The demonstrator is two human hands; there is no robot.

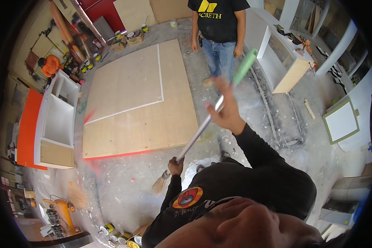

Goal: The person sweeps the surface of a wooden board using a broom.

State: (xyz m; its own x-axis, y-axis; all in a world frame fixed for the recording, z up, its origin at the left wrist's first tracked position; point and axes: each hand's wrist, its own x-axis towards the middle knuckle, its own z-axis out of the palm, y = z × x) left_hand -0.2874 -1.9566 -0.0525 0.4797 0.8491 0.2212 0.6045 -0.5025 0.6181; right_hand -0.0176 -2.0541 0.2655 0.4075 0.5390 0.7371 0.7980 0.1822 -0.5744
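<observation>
Broom (199, 129): one, silver shaft, green grip (245, 67), straw-coloured bristles (158, 184); slanted before the wearer's body, head end low and to the left. Left hand (176, 166): fingers wrapped around the lower shaft, just above the bristles. Right hand (228, 110): fingers spread, thumb apart, beside the upper shaft, motion-blurred; whether the palm touches it cannot be told. Wooden panel (140, 134): flat, white angled line on top, red along part of the near edge. Floor (120, 198): grey, speckled; one red scrap (132, 180) near the bristles, one pale stick (309, 109) at right. Status, by judgement: sweeping, apparently unfinished; broom already in hand, extent swept not determinable, specks and scraps seemingly left to clear.
</observation>
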